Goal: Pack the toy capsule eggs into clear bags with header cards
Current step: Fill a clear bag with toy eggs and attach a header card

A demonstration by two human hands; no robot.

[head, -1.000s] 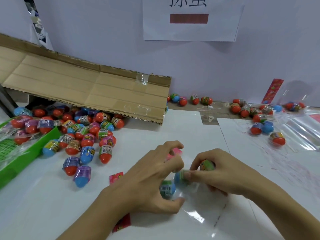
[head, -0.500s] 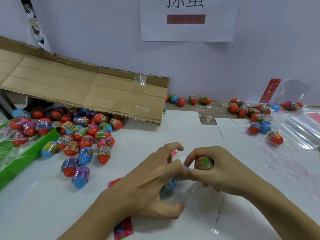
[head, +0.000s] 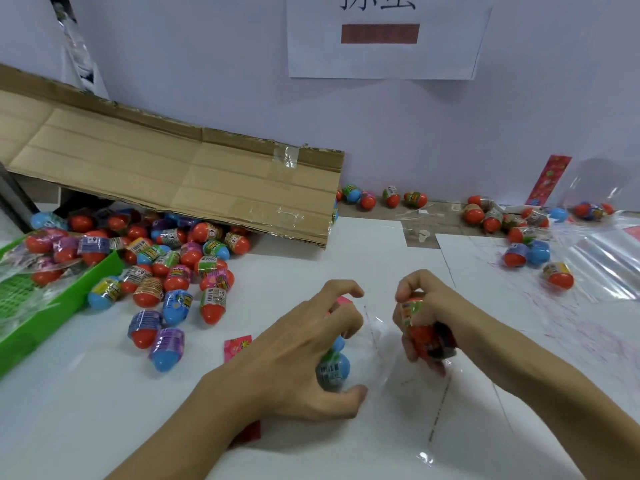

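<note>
The right hand [head: 427, 327], gripping orange eggs [head: 420, 336], is now drawn apart from the left hand [head: 311, 355], by which the clear bag [head: 375, 336] with blue eggs [head: 333, 368] is held, so filling seems unfinished.

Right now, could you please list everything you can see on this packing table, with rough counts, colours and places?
Capsule eggs: dozens, red, blue, purple; left pile, far wall, right cluster.
Clear bag: one, between the hands, blue egg inside.
Header cards: pink-red, by left hand; one upright far right.
Cardboard flap: brown, over left pile.
Green tray: left edge.
Spare bags: clear, right.
Paper sign: white, wall.
Left hand: grips bag.
Right hand: holds red eggs.
</note>
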